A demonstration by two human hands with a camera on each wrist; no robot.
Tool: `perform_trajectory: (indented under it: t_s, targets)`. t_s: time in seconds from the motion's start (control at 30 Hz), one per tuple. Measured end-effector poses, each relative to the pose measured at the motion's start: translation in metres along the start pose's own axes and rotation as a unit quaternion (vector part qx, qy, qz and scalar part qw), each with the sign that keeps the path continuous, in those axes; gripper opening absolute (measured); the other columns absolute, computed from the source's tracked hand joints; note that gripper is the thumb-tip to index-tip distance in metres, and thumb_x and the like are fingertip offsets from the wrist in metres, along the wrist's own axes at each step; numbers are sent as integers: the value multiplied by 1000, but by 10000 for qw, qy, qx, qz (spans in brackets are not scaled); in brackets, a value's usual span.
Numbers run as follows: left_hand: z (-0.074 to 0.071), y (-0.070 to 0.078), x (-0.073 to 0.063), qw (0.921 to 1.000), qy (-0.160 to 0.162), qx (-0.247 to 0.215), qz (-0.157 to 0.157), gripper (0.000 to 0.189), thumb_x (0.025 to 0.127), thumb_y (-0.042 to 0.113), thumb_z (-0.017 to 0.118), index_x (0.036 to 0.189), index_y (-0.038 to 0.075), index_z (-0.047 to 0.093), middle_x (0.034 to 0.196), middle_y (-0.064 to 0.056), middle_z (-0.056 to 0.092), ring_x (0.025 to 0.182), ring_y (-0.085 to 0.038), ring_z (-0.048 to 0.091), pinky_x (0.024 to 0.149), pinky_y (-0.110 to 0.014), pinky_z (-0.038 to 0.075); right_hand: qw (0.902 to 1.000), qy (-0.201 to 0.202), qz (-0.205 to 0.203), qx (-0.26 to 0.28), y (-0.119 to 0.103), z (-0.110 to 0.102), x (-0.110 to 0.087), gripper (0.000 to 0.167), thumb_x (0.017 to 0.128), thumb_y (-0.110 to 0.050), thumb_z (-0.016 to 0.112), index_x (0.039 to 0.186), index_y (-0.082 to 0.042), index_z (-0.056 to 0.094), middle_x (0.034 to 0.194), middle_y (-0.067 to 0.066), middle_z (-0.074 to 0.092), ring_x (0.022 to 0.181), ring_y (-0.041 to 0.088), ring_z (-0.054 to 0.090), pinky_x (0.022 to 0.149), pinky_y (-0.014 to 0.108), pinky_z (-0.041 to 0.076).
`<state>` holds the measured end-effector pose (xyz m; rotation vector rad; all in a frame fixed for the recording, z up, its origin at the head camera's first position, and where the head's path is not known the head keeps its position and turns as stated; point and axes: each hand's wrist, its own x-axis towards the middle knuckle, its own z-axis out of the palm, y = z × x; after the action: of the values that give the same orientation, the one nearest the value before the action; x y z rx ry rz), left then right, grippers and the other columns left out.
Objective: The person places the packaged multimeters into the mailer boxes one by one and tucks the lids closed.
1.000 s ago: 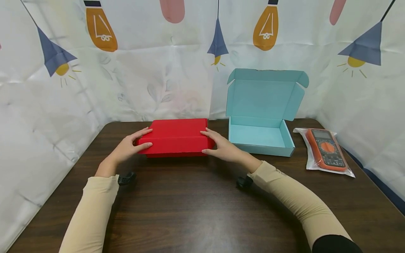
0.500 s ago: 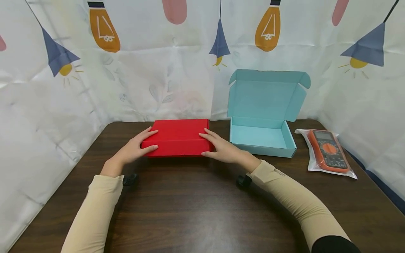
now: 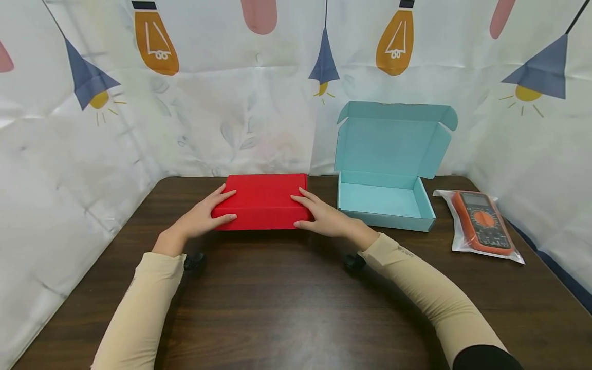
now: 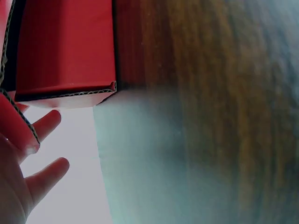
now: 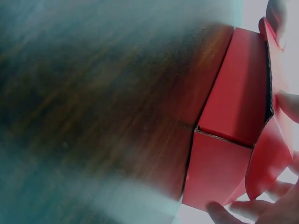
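A red cardboard box (image 3: 263, 192) lies near the table's back edge, left of centre. My left hand (image 3: 196, 218) is at its left end, fingertips on the lid's top and thumb on the front flap. From the right, my right hand (image 3: 328, 216) touches the other end the same way, fingers spread. In the left wrist view, the box's front wall (image 4: 67, 46) shows below the raised lid edge, with two fingers extended past a side flap (image 4: 16, 121). The right wrist view shows fingers around a loose side flap (image 5: 267, 161) beside the box's end wall. The box's inside is hidden.
An open light-blue box (image 3: 386, 218) stands to the right, its lid upright. Farther right lies an orange multimeter (image 3: 484, 221) in a clear plastic bag. A patterned white curtain (image 3: 277, 118) hangs behind the dark wooden table (image 3: 287, 298).
The left hand has moved right and inward, and the left side flap has gone in with it. The red lid's front flap sits lower over the front. The right hand stays nearly in place.
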<state>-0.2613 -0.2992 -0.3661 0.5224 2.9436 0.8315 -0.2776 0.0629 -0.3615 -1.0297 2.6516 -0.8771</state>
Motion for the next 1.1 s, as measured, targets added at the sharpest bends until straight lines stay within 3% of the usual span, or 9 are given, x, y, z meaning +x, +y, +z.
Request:
perform_trajectory:
  t_s: [0.17, 0.33, 0.5, 0.8, 1.1]
  targets:
    - [2, 4, 3, 9983, 64, 583, 0, 83, 96, 49, 65, 162, 13, 31, 168, -17, 18, 148, -44, 25, 107, -67, 38, 9986, 37, -170, -507, 0, 2, 2, 81, 96, -30, 72, 163, -13, 30, 170, 9, 16, 155, 38, 10, 103, 47, 50]
    - [3, 10, 7, 9949, 95, 997, 146, 83, 96, 48, 64, 161, 10, 32, 167, -18, 23, 151, -44, 19, 112, -69, 30, 9947, -2, -490, -904, 0, 2, 4, 80, 96, -28, 73, 162, -12, 31, 170, 9, 17, 156, 32, 12, 105, 45, 48]
    - [5, 13, 10, 9916, 30, 1273, 214, 84, 95, 48, 65, 161, 8, 32, 166, -20, 25, 151, -46, 18, 114, -69, 25, 9935, -206, -498, -1004, 0, 1, 6, 80, 96, -28, 73, 163, -14, 30, 170, 8, 18, 156, 31, 12, 107, 43, 47]
    - [8, 17, 16, 9897, -167, 1420, 119, 86, 93, 48, 66, 161, 8, 32, 166, -21, 24, 150, -49, 16, 112, -70, 27, 9903, -642, -322, -1191, 0, 5, 13, 89, 95, -32, 74, 165, -15, 22, 171, 7, 13, 156, 33, 3, 106, 44, 48]
    - [15, 16, 19, 9892, -344, 1418, 152, 90, 94, 53, 63, 163, 7, 26, 167, -22, 17, 150, -52, 10, 113, -72, 20, 9850, -945, -179, -1429, -1, 10, 15, 94, 96, -34, 72, 166, -15, 13, 172, 8, 5, 156, 34, -3, 102, 40, 51]
